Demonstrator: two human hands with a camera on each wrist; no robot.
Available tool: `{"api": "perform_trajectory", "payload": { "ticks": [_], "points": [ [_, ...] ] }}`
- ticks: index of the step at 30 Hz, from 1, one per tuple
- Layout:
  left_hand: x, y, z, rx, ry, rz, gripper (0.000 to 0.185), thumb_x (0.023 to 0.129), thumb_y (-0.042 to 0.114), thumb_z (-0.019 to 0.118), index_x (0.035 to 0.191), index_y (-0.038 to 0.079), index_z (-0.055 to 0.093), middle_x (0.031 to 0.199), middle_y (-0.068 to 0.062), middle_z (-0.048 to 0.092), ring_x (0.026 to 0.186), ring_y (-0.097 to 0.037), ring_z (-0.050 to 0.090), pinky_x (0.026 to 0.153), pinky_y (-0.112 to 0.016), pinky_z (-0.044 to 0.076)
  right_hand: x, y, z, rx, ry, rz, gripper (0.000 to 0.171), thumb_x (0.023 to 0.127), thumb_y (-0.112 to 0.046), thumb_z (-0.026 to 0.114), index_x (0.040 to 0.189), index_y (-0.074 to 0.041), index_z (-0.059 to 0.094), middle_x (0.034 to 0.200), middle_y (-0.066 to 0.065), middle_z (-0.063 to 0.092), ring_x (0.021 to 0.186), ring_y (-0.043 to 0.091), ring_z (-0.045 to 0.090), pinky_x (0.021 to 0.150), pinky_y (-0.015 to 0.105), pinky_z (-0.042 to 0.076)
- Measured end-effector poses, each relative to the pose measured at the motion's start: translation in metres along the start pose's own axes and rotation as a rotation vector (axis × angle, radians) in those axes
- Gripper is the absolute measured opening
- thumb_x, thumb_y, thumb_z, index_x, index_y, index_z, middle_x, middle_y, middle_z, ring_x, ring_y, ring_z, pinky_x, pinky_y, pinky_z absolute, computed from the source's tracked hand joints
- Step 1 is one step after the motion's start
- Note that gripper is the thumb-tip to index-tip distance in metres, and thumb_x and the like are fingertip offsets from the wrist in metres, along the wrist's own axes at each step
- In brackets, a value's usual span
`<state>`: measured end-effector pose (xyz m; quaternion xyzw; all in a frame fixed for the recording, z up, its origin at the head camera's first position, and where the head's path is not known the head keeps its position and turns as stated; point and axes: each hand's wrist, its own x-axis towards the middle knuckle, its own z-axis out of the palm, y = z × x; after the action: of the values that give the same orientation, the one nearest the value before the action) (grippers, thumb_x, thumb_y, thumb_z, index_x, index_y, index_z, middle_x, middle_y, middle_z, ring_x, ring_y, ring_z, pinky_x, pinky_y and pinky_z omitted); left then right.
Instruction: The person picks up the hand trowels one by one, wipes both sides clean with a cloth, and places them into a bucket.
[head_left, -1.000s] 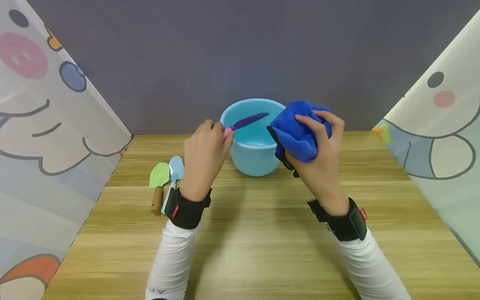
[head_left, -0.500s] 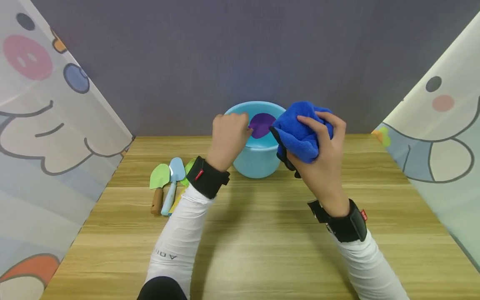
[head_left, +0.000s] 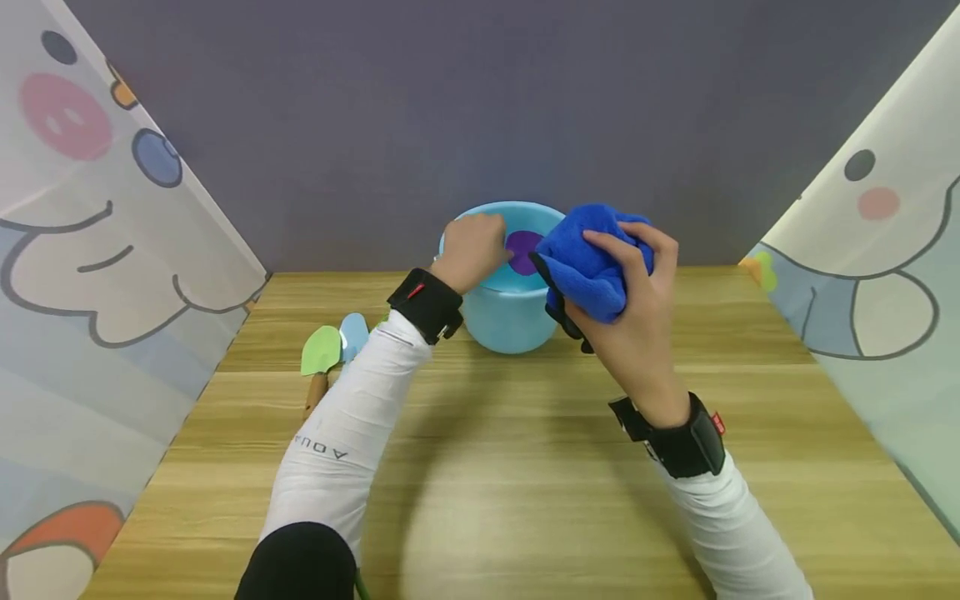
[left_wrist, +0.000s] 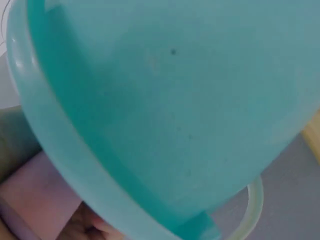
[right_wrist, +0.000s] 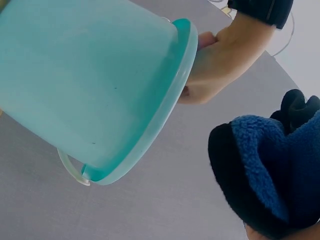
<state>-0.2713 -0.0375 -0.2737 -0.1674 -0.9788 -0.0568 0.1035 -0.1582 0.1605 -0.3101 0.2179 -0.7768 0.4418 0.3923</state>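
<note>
Left hand (head_left: 474, 248): fingers curled round purple-bladed tool (head_left: 523, 252), at mouth of light-blue bucket (head_left: 508, 322), frame centre. Right hand (head_left: 637, 321): fingers gripping blue cloth (head_left: 581, 262), right of centre. Green-bladed tool (head_left: 321, 350) on bench (head_left: 540, 500), left of centre.

Purple blade (head_left: 524, 252), apparently inside bucket (head_left: 510, 325)
</note>
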Motion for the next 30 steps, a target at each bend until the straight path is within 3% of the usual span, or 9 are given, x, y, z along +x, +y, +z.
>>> {"api": "perform_trajectory", "payload": {
  "ticks": [4, 8, 11, 15, 19, 23, 26, 30],
  "points": [
    [0.012, -0.005, 0.000, -0.093, -0.139, -0.017, 0.032, 0.096, 0.020, 0.066, 0.070, 0.012, 0.050, 0.064, -0.001, 0.051, 0.061, -0.017, 0.052, 0.055, -0.029, 0.038, 0.001, 0.001, 0.002, 0.007, 0.003, -0.001, 0.061, 0.079, -0.012, 0.087, 0.134, -0.015, 0.061, 0.147, 0.024, 0.037, 0.145, 0.036, 0.036, 0.114, 0.061, 0.036],
    [0.014, -0.007, 0.005, -0.079, -0.248, -0.040, 0.006, 0.095, 0.012, 0.061, 0.095, 0.007, 0.058, 0.085, -0.005, 0.057, 0.076, -0.021, 0.056, 0.065, -0.031, 0.043, -0.001, 0.002, 0.004, 0.004, 0.004, 0.005, 0.060, 0.079, -0.013, 0.086, 0.133, -0.014, 0.061, 0.146, 0.024, 0.037, 0.144, 0.038, 0.037, 0.113, 0.061, 0.037],
    [0.013, -0.007, 0.009, -0.027, -0.304, -0.058, 0.012, 0.094, 0.015, 0.065, 0.102, 0.007, 0.060, 0.092, -0.005, 0.055, 0.083, -0.021, 0.054, 0.072, -0.035, 0.047, -0.001, 0.002, 0.006, 0.002, 0.003, 0.008, 0.060, 0.079, -0.013, 0.086, 0.134, -0.015, 0.061, 0.146, 0.025, 0.037, 0.144, 0.038, 0.037, 0.113, 0.062, 0.037],
    [0.012, -0.005, 0.009, 0.038, -0.360, -0.068, 0.011, 0.093, 0.016, 0.065, 0.090, 0.010, 0.056, 0.087, -0.004, 0.053, 0.081, -0.020, 0.053, 0.075, -0.038, 0.046, 0.001, 0.001, 0.008, 0.001, 0.000, -0.001, 0.060, 0.079, -0.014, 0.086, 0.134, -0.015, 0.061, 0.146, 0.025, 0.037, 0.144, 0.038, 0.037, 0.113, 0.061, 0.037],
    [0.011, -0.007, 0.008, 0.063, -0.428, -0.069, 0.023, 0.099, 0.023, 0.058, 0.080, 0.014, 0.048, 0.088, -0.004, 0.054, 0.084, -0.021, 0.054, 0.081, -0.039, 0.044, 0.002, 0.001, 0.010, -0.004, -0.004, -0.013, 0.059, 0.080, -0.014, 0.086, 0.134, -0.015, 0.061, 0.146, 0.025, 0.037, 0.144, 0.037, 0.037, 0.113, 0.060, 0.037],
    [0.011, -0.010, 0.008, 0.069, -0.486, -0.077, 0.033, 0.104, 0.036, 0.050, 0.079, 0.015, 0.048, 0.105, -0.007, 0.061, 0.097, -0.023, 0.056, 0.094, -0.044, 0.046, 0.001, 0.001, 0.011, -0.006, -0.012, -0.012, 0.059, 0.081, -0.014, 0.085, 0.134, -0.015, 0.060, 0.146, 0.024, 0.037, 0.144, 0.037, 0.036, 0.113, 0.061, 0.038],
    [0.011, -0.013, 0.009, 0.050, -0.496, -0.091, 0.036, 0.106, 0.040, 0.045, 0.080, 0.015, 0.048, 0.111, -0.008, 0.061, 0.102, -0.024, 0.056, 0.097, -0.046, 0.045, 0.000, 0.002, 0.012, -0.006, -0.019, -0.012, 0.059, 0.081, -0.014, 0.085, 0.134, -0.014, 0.060, 0.146, 0.024, 0.037, 0.145, 0.037, 0.036, 0.113, 0.061, 0.038],
    [0.008, -0.014, 0.010, 0.052, -0.452, -0.068, 0.040, 0.108, 0.041, 0.043, 0.079, 0.015, 0.046, 0.095, -0.006, 0.056, 0.092, -0.022, 0.056, 0.086, -0.041, 0.044, -0.001, 0.002, 0.013, -0.005, -0.021, -0.013, 0.059, 0.081, -0.014, 0.085, 0.134, -0.014, 0.060, 0.146, 0.024, 0.036, 0.145, 0.037, 0.036, 0.114, 0.060, 0.037]
  ]
}}
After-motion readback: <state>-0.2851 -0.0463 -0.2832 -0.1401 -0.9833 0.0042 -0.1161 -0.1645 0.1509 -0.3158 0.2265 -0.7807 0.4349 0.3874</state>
